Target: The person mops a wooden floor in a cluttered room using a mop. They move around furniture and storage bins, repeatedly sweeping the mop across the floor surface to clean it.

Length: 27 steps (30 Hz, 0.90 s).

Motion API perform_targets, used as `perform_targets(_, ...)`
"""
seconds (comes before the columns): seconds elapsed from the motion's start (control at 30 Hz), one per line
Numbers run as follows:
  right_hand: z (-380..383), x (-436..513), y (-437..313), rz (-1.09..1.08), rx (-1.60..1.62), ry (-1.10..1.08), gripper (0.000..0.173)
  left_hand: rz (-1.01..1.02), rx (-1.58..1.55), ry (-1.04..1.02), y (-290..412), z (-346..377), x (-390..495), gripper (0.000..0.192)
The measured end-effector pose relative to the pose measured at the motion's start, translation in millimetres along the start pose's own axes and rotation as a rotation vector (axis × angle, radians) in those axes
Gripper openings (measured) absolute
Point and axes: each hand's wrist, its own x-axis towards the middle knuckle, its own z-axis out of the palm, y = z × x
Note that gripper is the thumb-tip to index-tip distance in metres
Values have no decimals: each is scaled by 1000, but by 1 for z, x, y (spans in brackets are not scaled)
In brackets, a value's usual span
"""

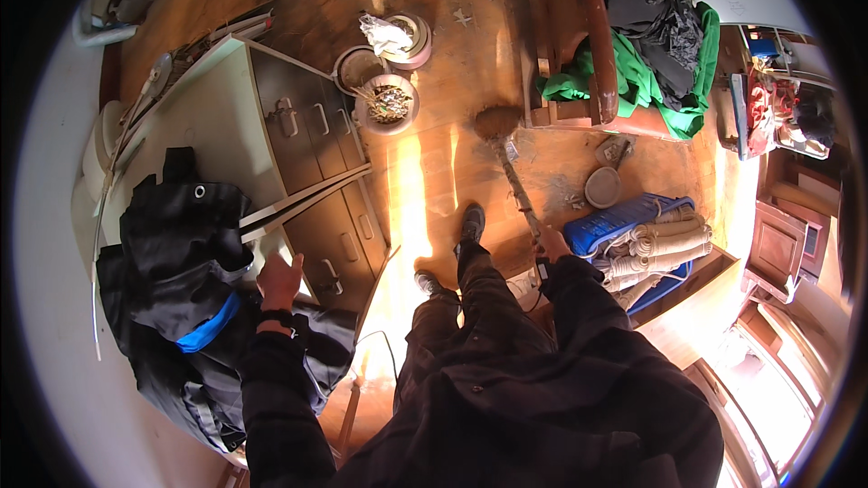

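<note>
My right hand (pixel 555 244) is closed around the handle of a long brush or broom (pixel 517 183), whose brown head rests on the wooden floor near a red-brown wooden chair. At the left, my left hand (pixel 279 279) is over the edge of a cabinet with drawers (pixel 203 108), next to black bags (pixel 183 251) with a blue strap. Its thumb points up; whether its fingers hold anything is not clear. Two pale wooden strips (pixel 305 203) lie across the cabinet just beyond this hand.
Several pots (pixel 386 105), one with dry straw-like bits, stand on the floor ahead. A blue plastic basket (pixel 627 217) with bundled rope (pixel 668 237) is at my right. Green cloth (pixel 630 74) and black plastic lie on the chair (pixel 600 34). A round dustpan-like thing (pixel 603 187) lies nearby.
</note>
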Motion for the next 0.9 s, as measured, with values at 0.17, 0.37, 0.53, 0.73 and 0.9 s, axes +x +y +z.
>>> perform_targets(0.17, -73, -37, 54, 39, 1, 137, 33, 29, 41, 3, -2, 2, 3, 62)
perform_targets(0.37, -169, -43, 92, -331, -416, 394, 36, 39, 46, 11, -6, 6, 5, 61)
perform_targets(0.53, -168, -84, 95, -537, -551, 257, 37, 29, 15, 15, -8, 9, 5, 60)
perform_targets(0.73, -30, -41, 22, -673, -606, 200, 38, 45, 28, 18, -9, 10, 5, 62)
perform_targets(0.9, 15, -11, -6, -392, -586, 124, 47, -11, 54, -21, -6, 7, 6, 63)
